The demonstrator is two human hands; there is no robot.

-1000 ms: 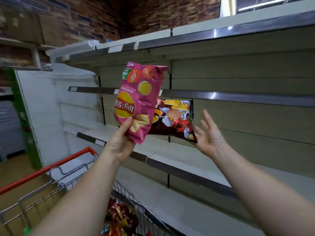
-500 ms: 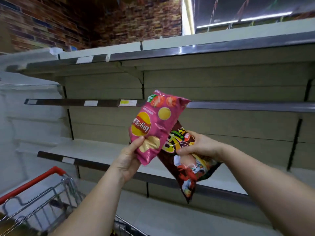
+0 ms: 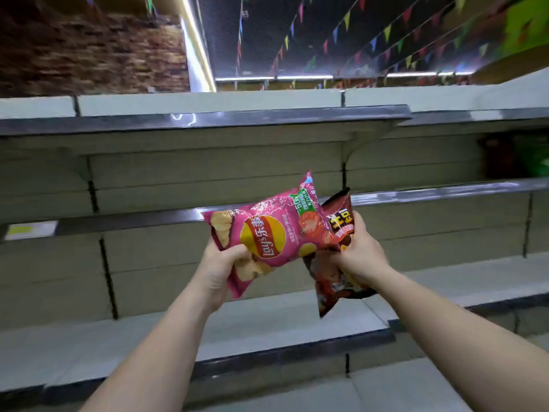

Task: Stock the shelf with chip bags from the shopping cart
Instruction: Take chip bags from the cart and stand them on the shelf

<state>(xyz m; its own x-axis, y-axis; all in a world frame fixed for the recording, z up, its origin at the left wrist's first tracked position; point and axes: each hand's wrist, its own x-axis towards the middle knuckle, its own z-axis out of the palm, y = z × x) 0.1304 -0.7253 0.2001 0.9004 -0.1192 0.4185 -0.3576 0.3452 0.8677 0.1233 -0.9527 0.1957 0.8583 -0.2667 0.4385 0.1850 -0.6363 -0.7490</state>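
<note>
Two bare forearms reach up from the lower edge of the head view, one on each side. No sleeve, cuff, watch, band or glove shows on either (the upper arms are cut off by the frame). The left hand is bare, with no ring seen on the thumb or the fingers that show. The right hand is bare too, knuckles and back uncovered, nails short and unpainted.

Tiered pale store shelf, dark metal front edges
</note>
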